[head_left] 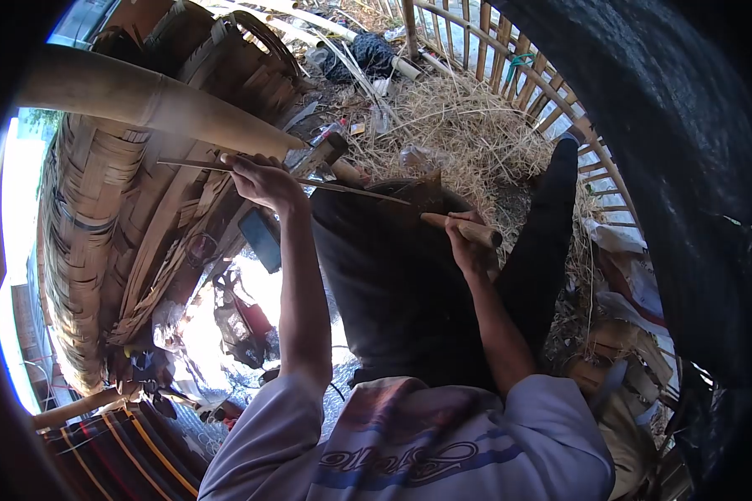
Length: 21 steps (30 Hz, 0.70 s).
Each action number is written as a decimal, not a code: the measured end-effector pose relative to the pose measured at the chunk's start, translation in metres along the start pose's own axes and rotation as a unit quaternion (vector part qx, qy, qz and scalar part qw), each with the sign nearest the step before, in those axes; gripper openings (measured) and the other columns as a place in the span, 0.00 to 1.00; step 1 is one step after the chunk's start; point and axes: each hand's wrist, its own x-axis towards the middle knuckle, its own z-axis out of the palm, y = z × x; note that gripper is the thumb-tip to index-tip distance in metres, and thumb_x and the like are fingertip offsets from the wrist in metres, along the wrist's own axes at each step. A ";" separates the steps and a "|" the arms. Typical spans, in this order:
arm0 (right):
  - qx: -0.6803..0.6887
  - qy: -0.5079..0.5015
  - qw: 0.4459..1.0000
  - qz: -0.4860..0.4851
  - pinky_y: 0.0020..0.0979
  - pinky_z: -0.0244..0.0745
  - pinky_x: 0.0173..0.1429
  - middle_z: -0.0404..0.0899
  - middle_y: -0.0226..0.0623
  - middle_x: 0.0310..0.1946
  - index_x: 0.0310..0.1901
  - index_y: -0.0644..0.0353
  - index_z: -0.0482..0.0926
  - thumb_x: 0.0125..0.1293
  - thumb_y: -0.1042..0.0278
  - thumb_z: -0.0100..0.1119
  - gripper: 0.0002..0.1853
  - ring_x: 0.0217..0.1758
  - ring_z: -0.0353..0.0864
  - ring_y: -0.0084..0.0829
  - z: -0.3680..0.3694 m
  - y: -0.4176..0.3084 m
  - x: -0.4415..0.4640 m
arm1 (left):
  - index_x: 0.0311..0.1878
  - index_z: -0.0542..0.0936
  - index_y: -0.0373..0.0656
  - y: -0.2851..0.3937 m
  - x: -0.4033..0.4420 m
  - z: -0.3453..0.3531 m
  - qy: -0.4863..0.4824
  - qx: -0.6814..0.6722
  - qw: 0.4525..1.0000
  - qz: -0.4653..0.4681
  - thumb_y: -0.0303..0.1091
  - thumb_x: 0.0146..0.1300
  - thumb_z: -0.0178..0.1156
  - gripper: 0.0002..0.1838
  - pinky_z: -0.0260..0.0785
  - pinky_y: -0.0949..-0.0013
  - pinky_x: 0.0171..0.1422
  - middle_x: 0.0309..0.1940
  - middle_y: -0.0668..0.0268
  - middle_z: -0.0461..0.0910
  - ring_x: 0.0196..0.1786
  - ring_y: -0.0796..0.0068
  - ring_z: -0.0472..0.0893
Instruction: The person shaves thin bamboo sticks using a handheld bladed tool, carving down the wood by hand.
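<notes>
My left hand (263, 182) is closed around a thin bamboo strip (355, 191), pinching it between thumb and fingers. The strip slants across my dark-clothed leg (384, 284), its right end close to my other hand. In my right hand (470, 244) is a tool with a thick, pale wooden handle (481, 235), gripped with curled fingers. The handle tapers toward the strip's end; the tool's working end blends into the dark background and I cannot make it out. Strip and handle look apart.
A thick bamboo pole (167, 107) juts in from the left, above large woven bamboo baskets (96, 184). A phone (260, 240) lies beside my left forearm. Straw and shavings (468, 125) cover the ground ahead, bounded by a slatted bamboo fence (551, 83). Dark sheeting (668, 125) hangs right.
</notes>
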 end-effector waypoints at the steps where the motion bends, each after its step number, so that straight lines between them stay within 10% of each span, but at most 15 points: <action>1: 0.076 0.010 0.997 -0.008 0.29 0.72 0.52 0.79 0.34 0.37 0.39 0.60 0.76 0.62 0.66 0.61 0.08 0.45 0.78 0.26 0.002 -0.003 -0.001 | 0.26 0.61 0.47 0.001 -0.001 -0.001 0.002 0.003 1.000 -0.014 0.49 0.73 0.43 0.21 0.42 0.77 0.19 0.14 0.79 0.53 0.17 0.88 0.51; 12: 0.161 0.049 0.985 0.028 0.29 0.71 0.53 0.79 0.37 0.38 0.36 0.61 0.74 0.63 0.67 0.60 0.08 0.47 0.78 0.27 0.005 -0.001 -0.024 | 0.24 0.58 0.49 0.009 -0.006 -0.002 0.032 0.041 0.998 -0.046 0.49 0.75 0.38 0.22 0.44 0.78 0.15 0.12 0.77 0.54 0.13 0.86 0.50; 15: -0.024 0.033 0.999 0.031 0.30 0.73 0.53 0.79 0.40 0.38 0.36 0.62 0.72 0.63 0.69 0.60 0.08 0.46 0.79 0.30 0.003 0.000 -0.023 | 0.20 0.55 0.52 0.003 -0.004 -0.003 0.017 0.112 0.994 0.009 0.61 0.71 0.29 0.29 0.43 0.78 0.14 0.10 0.77 0.50 0.13 0.85 0.48; 21: 0.106 0.076 0.991 0.010 0.30 0.74 0.50 0.80 0.38 0.36 0.33 0.63 0.74 0.61 0.69 0.61 0.07 0.44 0.80 0.28 0.004 -0.010 -0.029 | 0.18 0.50 0.54 0.010 -0.006 -0.004 0.035 0.081 0.995 -0.045 0.67 0.68 0.22 0.31 0.43 0.78 0.16 0.09 0.77 0.48 0.14 0.85 0.47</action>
